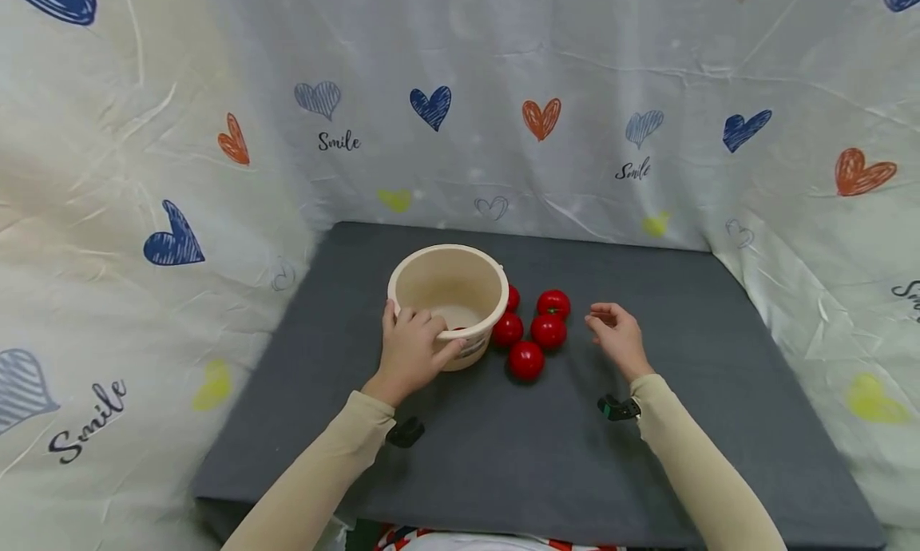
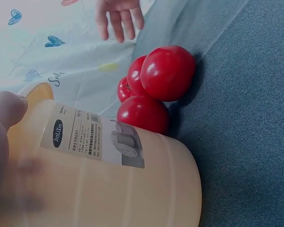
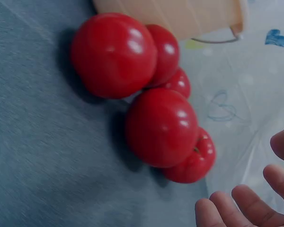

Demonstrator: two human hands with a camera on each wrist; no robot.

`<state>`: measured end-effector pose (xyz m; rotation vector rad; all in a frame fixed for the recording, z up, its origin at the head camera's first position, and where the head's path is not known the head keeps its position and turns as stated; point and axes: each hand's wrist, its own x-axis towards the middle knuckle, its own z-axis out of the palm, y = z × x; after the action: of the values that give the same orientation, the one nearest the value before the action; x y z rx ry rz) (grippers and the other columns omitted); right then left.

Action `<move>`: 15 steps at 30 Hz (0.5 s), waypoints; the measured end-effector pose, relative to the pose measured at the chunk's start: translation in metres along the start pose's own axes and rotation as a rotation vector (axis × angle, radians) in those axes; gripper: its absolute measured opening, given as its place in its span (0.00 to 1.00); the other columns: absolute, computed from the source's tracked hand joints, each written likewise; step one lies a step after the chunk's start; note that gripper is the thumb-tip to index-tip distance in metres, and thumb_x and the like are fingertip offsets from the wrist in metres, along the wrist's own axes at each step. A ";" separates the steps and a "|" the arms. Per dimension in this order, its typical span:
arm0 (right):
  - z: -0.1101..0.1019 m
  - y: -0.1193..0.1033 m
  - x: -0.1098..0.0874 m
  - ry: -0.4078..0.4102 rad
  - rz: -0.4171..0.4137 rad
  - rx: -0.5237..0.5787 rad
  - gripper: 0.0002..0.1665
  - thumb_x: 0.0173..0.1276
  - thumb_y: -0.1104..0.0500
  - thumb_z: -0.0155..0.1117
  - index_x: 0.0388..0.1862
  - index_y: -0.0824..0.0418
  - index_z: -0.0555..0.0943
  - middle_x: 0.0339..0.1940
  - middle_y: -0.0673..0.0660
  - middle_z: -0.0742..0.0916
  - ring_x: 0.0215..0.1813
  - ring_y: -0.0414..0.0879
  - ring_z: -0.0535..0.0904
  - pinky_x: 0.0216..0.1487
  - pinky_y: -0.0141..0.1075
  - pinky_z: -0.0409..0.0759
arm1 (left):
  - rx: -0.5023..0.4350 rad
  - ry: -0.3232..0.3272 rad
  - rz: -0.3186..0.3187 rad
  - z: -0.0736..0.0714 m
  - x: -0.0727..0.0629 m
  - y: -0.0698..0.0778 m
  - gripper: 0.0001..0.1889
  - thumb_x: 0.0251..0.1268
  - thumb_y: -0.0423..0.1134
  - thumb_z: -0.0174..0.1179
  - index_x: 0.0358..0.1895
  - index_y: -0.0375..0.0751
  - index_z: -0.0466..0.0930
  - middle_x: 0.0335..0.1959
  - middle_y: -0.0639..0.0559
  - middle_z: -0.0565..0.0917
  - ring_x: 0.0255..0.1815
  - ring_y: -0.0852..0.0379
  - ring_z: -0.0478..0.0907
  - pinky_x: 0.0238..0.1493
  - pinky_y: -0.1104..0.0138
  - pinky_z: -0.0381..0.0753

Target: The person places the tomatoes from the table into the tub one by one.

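Note:
My left hand (image 1: 413, 350) grips the near rim of a beige plastic bucket (image 1: 449, 263), fingers over the edge and thumb against the outside. The bucket's paper label (image 2: 92, 137) shows in the left wrist view. A small bit of red is visible inside the bucket, mostly hidden by the near rim. Several red tomatoes (image 1: 549, 332) lie clustered on the table, close against the bucket's right side. To the right of them my right hand (image 1: 620, 339) hovers with loosely bent fingers, holding nothing. In the right wrist view its fingertips (image 3: 244, 196) are apart from the nearest tomato (image 3: 191, 161).
A dark grey cloth covers the table (image 1: 690, 455). Behind it and at both sides hangs a pale curtain (image 1: 489, 160) printed with hearts and "Smile". The bucket's thin wire handle (image 3: 213, 41) shows in the right wrist view. Each wrist wears a black device (image 1: 618, 408).

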<state>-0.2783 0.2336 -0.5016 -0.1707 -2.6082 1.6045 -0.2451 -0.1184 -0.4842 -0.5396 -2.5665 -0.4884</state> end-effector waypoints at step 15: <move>0.055 0.013 -0.022 -0.033 0.060 0.109 0.16 0.74 0.58 0.60 0.55 0.66 0.80 0.50 0.66 0.86 0.49 0.56 0.84 0.37 0.35 0.87 | -0.010 -0.006 0.003 -0.002 0.000 -0.001 0.18 0.64 0.57 0.65 0.30 0.45 0.80 0.31 0.47 0.81 0.46 0.42 0.75 0.74 0.28 0.50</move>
<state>-0.2630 0.1877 -0.5384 -0.2199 -2.5538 1.7793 -0.2449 -0.1202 -0.4830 -0.5487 -2.5701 -0.4998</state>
